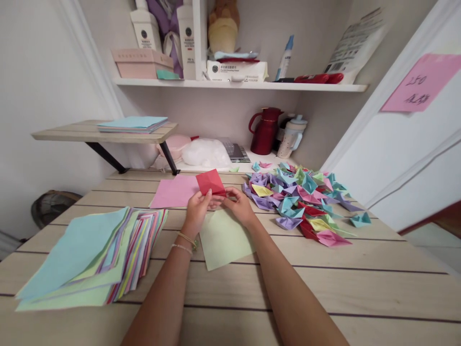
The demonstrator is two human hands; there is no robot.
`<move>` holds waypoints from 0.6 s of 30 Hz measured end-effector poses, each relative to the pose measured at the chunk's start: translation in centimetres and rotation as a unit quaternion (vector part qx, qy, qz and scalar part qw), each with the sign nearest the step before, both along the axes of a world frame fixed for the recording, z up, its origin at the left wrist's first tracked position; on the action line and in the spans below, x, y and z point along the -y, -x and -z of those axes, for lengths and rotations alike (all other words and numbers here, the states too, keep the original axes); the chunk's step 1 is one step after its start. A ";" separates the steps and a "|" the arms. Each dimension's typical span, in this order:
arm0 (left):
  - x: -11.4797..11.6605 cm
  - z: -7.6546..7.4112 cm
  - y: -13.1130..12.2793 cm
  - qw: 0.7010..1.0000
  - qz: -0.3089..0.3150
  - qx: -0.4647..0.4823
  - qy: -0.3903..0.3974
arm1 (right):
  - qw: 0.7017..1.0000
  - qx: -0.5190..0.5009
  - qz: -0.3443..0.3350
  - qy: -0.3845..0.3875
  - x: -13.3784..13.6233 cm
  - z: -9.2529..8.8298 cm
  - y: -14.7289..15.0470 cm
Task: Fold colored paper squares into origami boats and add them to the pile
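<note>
A small folded piece of red paper [210, 181] is held up between my two hands above the slatted table. My left hand [199, 206] pinches its lower left edge with the thumb on top. At the lower right corner, the fingers of my right hand [238, 204] close on the same paper. Below the hands lies a pale green square sheet [226, 240], partly covered by my right forearm. Pink paper [175, 191] rests flat behind my left hand. To the right is a heap of folded paper boats [298, 192] in many colours.
A fanned stack of coloured paper [82, 250] lies at the left. Behind it, a small raised shelf [72, 130] carries more blue paper [133, 123]. A red jug [265, 132] and a pale tumbler [291, 137] stand at the back. One teal boat [360, 219] sits apart at the right.
</note>
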State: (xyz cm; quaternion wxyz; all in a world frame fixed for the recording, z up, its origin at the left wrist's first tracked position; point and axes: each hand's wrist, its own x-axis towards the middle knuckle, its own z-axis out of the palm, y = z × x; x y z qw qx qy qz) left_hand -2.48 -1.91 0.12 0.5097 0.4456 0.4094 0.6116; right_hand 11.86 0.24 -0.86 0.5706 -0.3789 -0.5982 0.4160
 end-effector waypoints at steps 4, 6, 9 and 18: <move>-0.3 0.4 0.0 0.998 -0.026 -0.020 -0.045 | 1.000 0.025 -0.003 -0.007 0.4 -0.4 -0.1; -0.4 0.5 0.1 0.997 -0.039 -0.048 -0.050 | 0.998 0.008 -0.058 -0.012 0.6 -0.5 0.0; -0.3 0.5 0.2 0.995 -0.057 -0.066 -0.042 | 0.994 0.004 -0.109 -0.015 0.8 -0.4 0.3; 0.0 0.0 0.2 0.999 -0.053 0.001 -0.013 | 0.998 0.000 -0.060 0.015 0.9 -0.4 0.3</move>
